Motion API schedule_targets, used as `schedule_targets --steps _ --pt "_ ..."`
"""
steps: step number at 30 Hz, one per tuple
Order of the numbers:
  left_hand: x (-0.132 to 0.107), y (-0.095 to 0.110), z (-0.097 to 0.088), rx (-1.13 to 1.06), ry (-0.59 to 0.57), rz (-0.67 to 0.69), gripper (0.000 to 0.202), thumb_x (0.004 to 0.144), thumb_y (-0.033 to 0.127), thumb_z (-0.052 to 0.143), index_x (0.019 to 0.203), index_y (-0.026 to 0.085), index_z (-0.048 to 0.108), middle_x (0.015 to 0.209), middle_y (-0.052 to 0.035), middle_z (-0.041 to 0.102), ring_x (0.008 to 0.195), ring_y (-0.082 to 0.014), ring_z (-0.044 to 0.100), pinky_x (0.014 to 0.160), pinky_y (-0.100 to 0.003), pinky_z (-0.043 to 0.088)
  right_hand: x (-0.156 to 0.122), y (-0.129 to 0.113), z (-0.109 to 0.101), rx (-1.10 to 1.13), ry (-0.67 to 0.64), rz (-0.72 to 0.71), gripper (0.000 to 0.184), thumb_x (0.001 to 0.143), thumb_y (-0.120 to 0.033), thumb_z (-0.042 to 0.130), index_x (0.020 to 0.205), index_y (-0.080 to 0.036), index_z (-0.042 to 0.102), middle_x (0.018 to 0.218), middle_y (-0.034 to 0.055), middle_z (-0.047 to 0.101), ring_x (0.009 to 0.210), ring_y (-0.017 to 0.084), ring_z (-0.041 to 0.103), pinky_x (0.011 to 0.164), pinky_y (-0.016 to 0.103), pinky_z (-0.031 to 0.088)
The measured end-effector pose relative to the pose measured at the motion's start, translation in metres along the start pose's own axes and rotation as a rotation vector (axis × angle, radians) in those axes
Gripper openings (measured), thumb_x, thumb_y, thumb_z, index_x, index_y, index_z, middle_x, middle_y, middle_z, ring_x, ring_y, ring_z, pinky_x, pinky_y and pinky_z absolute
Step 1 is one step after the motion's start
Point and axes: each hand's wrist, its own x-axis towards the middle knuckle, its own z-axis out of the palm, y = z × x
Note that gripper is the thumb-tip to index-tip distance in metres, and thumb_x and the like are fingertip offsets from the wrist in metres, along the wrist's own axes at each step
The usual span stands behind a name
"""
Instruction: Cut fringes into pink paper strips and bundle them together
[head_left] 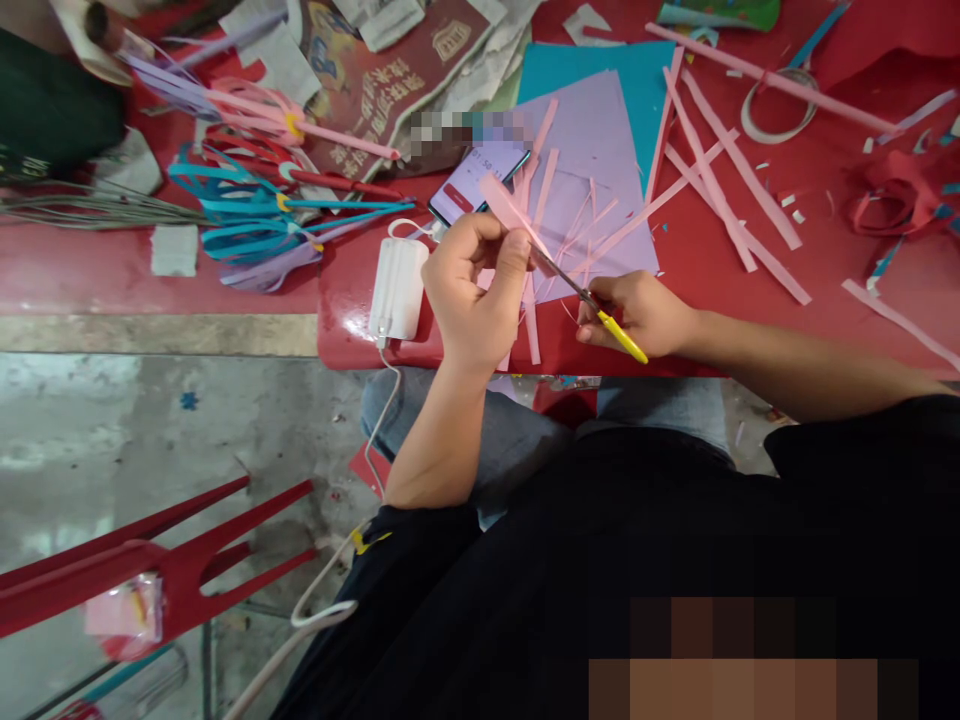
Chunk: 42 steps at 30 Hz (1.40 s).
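Between the thumb and fingers of my left hand point(480, 290) is a pink paper strip point(504, 203), held up above the table edge. My right hand point(637, 312) grips a pair of scissors with yellow handles point(624, 337). The scissors' blades point up and left and meet the pink strip close to my left thumb. Under both hands lies a lilac paper sheet point(600, 130) with several thin pink slivers on it. More pink strips point(739, 180) are scattered to the right of my right hand.
A phone point(480, 175) and a white power bank point(398, 285) with a cable are left of my left hand. Blue paper loops point(240, 205) lie farther left. A tape roll point(778, 105) sits at the upper right. A red stool point(172, 580) stands on the floor at lower left.
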Motion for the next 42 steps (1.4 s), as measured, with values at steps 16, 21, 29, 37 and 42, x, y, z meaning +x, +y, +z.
schedule_targets --steps 16,21,29,37,42 --pt "-0.0019 -0.0012 -0.0004 -0.070 -0.014 0.021 0.035 0.104 0.055 0.067 0.086 0.024 0.061 0.074 0.0028 0.063 0.065 -0.0124 0.067 0.061 -0.028 0.054 0.0013 -0.0028 0.0006 -0.005 -0.002 0.011 0.059 0.089 -0.075 0.071 0.083 -0.017 0.063 0.071 0.0045 0.066 0.059 0.014 0.054 0.058 0.031 0.036" --pt "-0.0020 -0.0025 0.0011 -0.081 -0.010 0.040 0.036 0.105 0.055 0.065 0.087 0.024 0.061 0.074 0.0030 0.062 0.065 -0.0118 0.066 0.060 -0.027 0.054 0.0002 -0.0028 0.0000 0.003 0.002 0.005 0.057 0.088 -0.074 0.073 0.084 -0.017 0.063 0.070 0.0032 0.066 0.058 0.013 0.053 0.057 0.030 0.035" --pt "-0.0026 0.0027 0.0033 -0.126 -0.027 0.056 0.031 0.107 0.049 0.063 0.089 0.024 0.064 0.078 0.0017 0.067 0.067 -0.0129 0.068 0.063 -0.028 0.056 0.0009 -0.0039 -0.0006 -0.051 -0.005 -0.002 0.058 0.091 -0.076 0.068 0.083 -0.018 0.061 0.069 0.0030 0.064 0.057 0.014 0.052 0.058 0.031 0.034" --pt "-0.0056 -0.0052 0.0017 -0.145 -0.050 0.054 0.026 0.108 0.048 0.062 0.096 0.025 0.067 0.082 0.0016 0.067 0.071 -0.0133 0.069 0.068 -0.030 0.056 0.0008 -0.0048 -0.0011 -0.096 -0.014 -0.013 0.049 0.094 -0.066 0.070 0.084 -0.019 0.062 0.070 0.0019 0.063 0.058 0.014 0.052 0.059 0.032 0.035" --pt "-0.0051 -0.0043 0.0012 -0.153 -0.060 0.044 0.031 0.107 0.053 0.062 0.094 0.026 0.067 0.081 0.0012 0.067 0.072 -0.0140 0.071 0.067 -0.030 0.058 0.0010 -0.0056 -0.0015 -0.109 -0.028 0.001 0.046 0.094 -0.064 0.070 0.085 -0.019 0.063 0.071 0.0024 0.064 0.059 0.014 0.053 0.059 0.032 0.035"
